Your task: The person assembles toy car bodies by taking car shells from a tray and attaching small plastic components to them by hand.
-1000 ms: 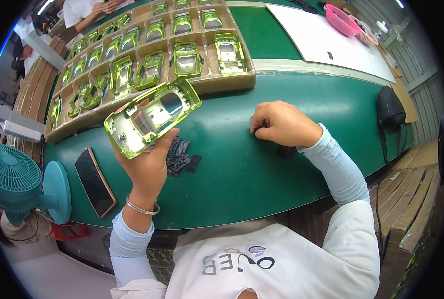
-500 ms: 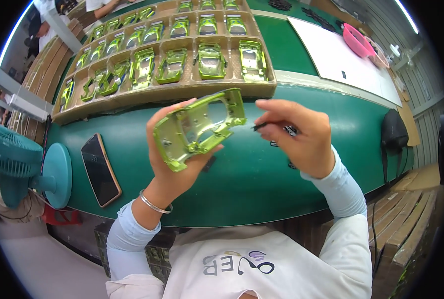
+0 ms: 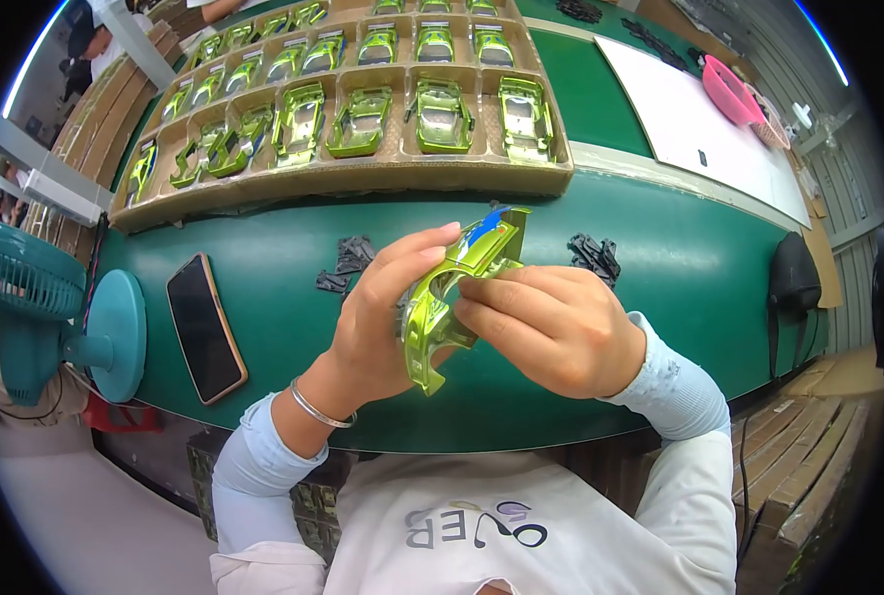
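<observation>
A shiny green toy car body shell (image 3: pixel 476 256) with a blue marking is tilted up on its side above the table. My left hand (image 3: pixel 372 322) is closed around it, thumb and fingers on either side. My right hand (image 3: pixel 566 337) presses pinched fingertips against the shell's open window area. The small black plastic part those fingers held half a second ago is now hidden by them and the shell. Behind my hands, one heap of black plastic parts (image 3: pixel 351 260) lies to the left and another black heap (image 3: pixel 595 258) to the right.
A divided cardboard tray (image 3: pixel 362 174) of green car shells spans the far side. On the left are a phone (image 3: pixel 207 332) and a teal fan (image 3: pixel 115 337). A white board (image 3: pixel 695 129), a pink basket (image 3: pixel 727 91) and a black bag (image 3: pixel 794 278) sit to the right.
The shell has turned from showing its hollow inside to showing its outer side. My right hand has moved left and met it. Both black heaps have come into fuller view.
</observation>
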{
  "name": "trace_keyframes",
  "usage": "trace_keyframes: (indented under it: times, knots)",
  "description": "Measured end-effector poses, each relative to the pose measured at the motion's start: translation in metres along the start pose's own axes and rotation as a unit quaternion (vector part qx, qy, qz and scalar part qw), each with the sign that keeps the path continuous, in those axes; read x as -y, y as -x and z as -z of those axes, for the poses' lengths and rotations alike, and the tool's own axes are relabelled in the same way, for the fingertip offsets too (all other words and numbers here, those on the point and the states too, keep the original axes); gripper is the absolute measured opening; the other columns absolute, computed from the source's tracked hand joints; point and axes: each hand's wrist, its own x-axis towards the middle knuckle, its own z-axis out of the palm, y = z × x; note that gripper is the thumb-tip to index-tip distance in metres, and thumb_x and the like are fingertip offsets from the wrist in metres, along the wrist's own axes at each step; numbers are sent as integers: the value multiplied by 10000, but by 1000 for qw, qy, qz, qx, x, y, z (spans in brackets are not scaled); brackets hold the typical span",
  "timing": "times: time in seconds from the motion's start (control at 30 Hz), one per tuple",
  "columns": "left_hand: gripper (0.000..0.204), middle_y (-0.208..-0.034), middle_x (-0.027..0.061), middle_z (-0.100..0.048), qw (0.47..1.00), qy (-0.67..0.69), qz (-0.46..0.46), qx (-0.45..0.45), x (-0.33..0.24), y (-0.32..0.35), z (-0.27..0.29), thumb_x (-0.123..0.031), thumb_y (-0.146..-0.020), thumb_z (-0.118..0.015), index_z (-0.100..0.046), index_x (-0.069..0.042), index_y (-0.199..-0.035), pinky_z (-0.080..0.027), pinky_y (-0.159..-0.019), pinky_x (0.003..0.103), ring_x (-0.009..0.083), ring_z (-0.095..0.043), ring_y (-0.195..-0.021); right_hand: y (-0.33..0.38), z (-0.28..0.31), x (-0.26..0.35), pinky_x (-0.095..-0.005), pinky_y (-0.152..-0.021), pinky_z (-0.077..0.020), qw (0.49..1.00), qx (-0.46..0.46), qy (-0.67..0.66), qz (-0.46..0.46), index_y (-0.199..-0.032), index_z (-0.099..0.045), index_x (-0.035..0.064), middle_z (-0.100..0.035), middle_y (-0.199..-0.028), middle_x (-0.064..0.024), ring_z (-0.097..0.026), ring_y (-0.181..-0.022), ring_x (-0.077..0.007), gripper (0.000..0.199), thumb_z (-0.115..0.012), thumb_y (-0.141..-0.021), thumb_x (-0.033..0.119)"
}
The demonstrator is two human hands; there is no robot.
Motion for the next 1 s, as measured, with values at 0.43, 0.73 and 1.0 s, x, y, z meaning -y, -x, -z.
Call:
trace_keyframes:
  times: [0.43, 0.73, 1.0]
  knots:
    - [667, -1161, 224, -477, 999, 38, 30, -4, 0, 3, 0, -30, -629, -728, -352, -24, -1180, -451, -853, 365, 331, -520, -1034, 2, -4, -7, -299, -538, -464, 997, -30, -9, 65, -816, -581, -51, -560, -790, -113, -544, -634, -200, 277, -594, -559, 52]
    - [673, -1167, 211, -485, 996, 49, 73, 11, -3, 2, 0, -59, -653, -728, -331, -9, -1194, -457, -836, 332, 283, -533, -1020, 3, -8, -7, -285, -545, -462, 995, -75, 29, 66, -753, -546, -12, -494, -710, -65, -496, -677, -200, 248, -563, -530, 96]
    - [720, -1173, 211, -468, 992, 81, 97, 23, -5, 6, 4, -114, -659, -756, -301, -14, -1209, -457, -836, 330, 261, -527, -1011, 0, -7, 2, -264, -505, -435, 997, -57, 42, 13, -669, -457, 63, -417, -648, -37, -475, -604, -160, 140, -567, -591, 103]
